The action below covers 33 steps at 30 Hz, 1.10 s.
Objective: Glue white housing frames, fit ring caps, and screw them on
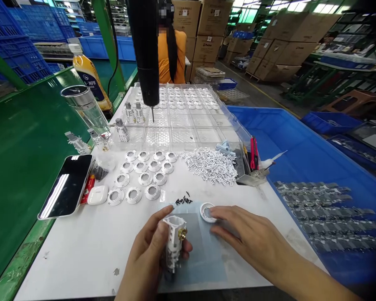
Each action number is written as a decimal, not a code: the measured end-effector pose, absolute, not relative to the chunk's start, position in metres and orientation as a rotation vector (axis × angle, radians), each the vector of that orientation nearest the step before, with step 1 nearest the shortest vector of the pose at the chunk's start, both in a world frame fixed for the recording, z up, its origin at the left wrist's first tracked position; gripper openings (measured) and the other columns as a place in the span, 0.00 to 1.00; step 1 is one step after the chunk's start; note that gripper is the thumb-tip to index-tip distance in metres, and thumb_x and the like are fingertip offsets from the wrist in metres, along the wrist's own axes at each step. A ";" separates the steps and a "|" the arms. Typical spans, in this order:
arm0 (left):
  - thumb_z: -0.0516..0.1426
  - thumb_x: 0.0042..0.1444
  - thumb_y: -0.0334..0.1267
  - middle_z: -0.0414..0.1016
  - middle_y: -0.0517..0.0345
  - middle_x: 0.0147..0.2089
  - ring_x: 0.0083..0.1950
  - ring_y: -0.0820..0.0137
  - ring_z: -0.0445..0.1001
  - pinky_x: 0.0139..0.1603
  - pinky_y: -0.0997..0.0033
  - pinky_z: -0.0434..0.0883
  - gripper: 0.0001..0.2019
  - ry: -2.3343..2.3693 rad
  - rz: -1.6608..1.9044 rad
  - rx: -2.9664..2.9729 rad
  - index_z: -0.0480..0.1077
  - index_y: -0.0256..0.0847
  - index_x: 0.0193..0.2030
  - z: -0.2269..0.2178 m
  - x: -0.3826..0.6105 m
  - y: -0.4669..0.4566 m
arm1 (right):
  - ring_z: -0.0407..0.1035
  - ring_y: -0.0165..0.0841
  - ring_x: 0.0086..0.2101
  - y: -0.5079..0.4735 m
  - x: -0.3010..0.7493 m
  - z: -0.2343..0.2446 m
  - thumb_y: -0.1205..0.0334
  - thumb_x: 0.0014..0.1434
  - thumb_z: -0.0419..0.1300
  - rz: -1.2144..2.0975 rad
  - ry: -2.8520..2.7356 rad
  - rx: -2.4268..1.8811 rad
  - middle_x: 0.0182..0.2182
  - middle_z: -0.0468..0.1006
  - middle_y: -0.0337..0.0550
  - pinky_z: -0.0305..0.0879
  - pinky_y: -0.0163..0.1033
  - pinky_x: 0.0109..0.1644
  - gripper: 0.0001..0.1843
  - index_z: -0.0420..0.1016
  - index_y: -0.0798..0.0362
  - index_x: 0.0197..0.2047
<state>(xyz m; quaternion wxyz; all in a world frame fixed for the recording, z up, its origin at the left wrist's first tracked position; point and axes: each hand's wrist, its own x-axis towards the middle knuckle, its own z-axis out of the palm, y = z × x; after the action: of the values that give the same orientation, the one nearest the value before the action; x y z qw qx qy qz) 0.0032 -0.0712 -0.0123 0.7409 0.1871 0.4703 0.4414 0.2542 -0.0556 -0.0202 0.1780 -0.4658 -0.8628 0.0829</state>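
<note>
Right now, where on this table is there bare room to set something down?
The widest patch is on the table, near left, between the phone and your left hand, bare but for marks. A smaller one lies between the white pin pile and your right hand. Crowded: around the black pieces and white rings.

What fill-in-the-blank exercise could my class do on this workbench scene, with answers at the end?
The left hand holds a ____ tube with a gold-coloured fitting.
The right hand touches a white ring; small ____ screws lie just left of it.
The phone lies by the ____ edge of the table.
The large bin right of the table is ____.
Missing words: white; black; left; blue.
</note>
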 end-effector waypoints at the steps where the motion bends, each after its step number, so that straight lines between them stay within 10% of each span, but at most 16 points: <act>1: 0.61 0.62 0.57 0.84 0.47 0.35 0.31 0.65 0.79 0.35 0.69 0.71 0.34 1.056 0.930 0.395 0.65 0.35 0.67 -0.011 0.002 -0.071 | 0.78 0.39 0.45 -0.056 0.254 -0.019 0.63 0.71 0.57 0.234 -2.448 -1.310 0.48 0.80 0.47 0.74 0.43 0.45 0.12 0.67 0.51 0.57; 4: 0.53 0.67 0.60 0.84 0.47 0.35 0.27 0.68 0.75 0.33 0.69 0.71 0.32 1.077 0.844 0.405 0.65 0.34 0.65 -0.010 -0.001 -0.073 | 0.78 0.39 0.45 -0.054 0.250 -0.014 0.60 0.72 0.56 0.204 -2.446 -1.318 0.48 0.79 0.47 0.75 0.42 0.42 0.09 0.68 0.50 0.54; 11: 0.73 0.48 0.47 0.81 0.56 0.41 0.34 0.72 0.72 0.30 0.78 0.66 0.25 1.137 0.870 0.663 0.72 0.42 0.49 -0.012 -0.012 -0.079 | 0.78 0.46 0.44 -0.043 0.229 -0.013 0.41 0.67 0.58 0.097 -2.365 -1.666 0.48 0.79 0.51 0.78 0.47 0.34 0.24 0.69 0.51 0.55; 21: 0.72 0.51 0.42 0.79 0.56 0.52 0.56 0.60 0.74 0.53 0.71 0.70 0.24 1.219 0.892 0.937 0.78 0.50 0.55 -0.005 -0.027 -0.087 | 0.69 0.35 0.59 -0.053 0.226 0.008 0.60 0.68 0.60 0.745 -2.304 -1.273 0.60 0.71 0.39 0.73 0.41 0.61 0.25 0.61 0.39 0.65; 33: 0.73 0.48 0.48 0.84 0.56 0.49 0.52 0.58 0.78 0.48 0.71 0.73 0.21 1.202 0.826 1.019 0.80 0.48 0.48 -0.011 -0.029 -0.090 | 0.65 0.26 0.61 -0.069 0.218 0.018 0.75 0.66 0.56 0.887 -2.232 -1.062 0.60 0.70 0.38 0.63 0.29 0.68 0.30 0.61 0.41 0.67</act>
<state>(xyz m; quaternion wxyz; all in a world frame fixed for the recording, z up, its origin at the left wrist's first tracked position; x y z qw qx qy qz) -0.0293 -0.0902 -0.0110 0.6297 0.4447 0.5250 0.3606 0.2181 -0.0692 0.0180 0.2548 -0.3911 -0.8219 0.3266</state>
